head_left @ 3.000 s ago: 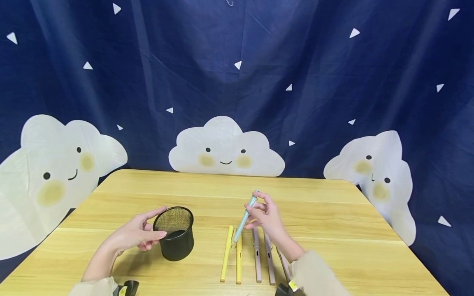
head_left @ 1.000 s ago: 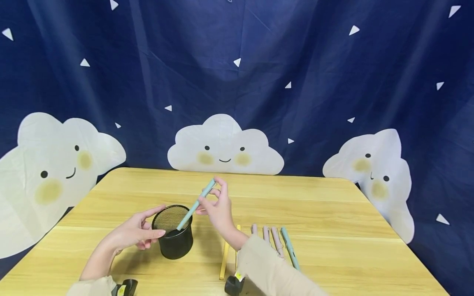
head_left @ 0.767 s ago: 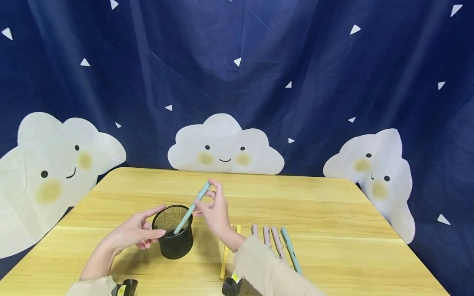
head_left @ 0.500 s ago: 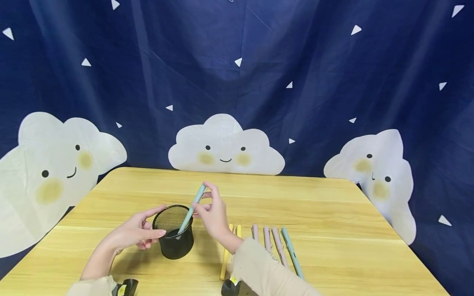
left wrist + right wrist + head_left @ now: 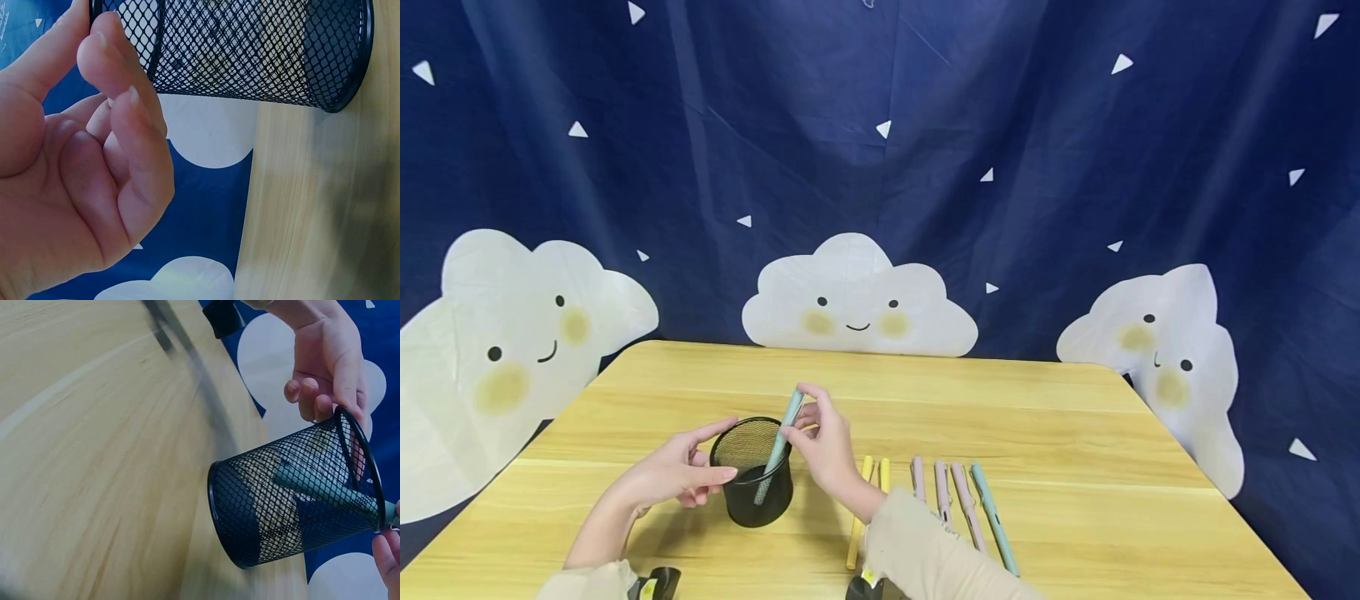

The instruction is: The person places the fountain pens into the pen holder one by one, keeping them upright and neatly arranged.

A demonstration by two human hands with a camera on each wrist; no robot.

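Observation:
A black mesh pen holder (image 5: 758, 500) stands upright on the table in the head view. My left hand (image 5: 673, 471) grips its rim from the left, thumb in front and index finger at the back; the left wrist view has the other fingers (image 5: 142, 150) bent beside the mesh (image 5: 231, 50). With thumb and fingers, my right hand (image 5: 829, 446) pinches a light teal pen (image 5: 786, 427) near its upper part. That pen leans to the right, its lower half inside the holder. Through the mesh in the right wrist view, the pen (image 5: 325, 487) shows above the holder's bottom.
Right of the holder lie two yellow pens (image 5: 856, 533), partly under my right forearm. Beyond them are three lilac pens (image 5: 968, 508) and another teal pen (image 5: 995, 521), side by side. A dark blue curtain (image 5: 880, 167) with clouds hangs behind the wooden table (image 5: 1075, 450).
My right hand has carried the teal pen left from above the row of pens to the holder and lowered it inside, tilting it more upright. My left hand stays on the rim.

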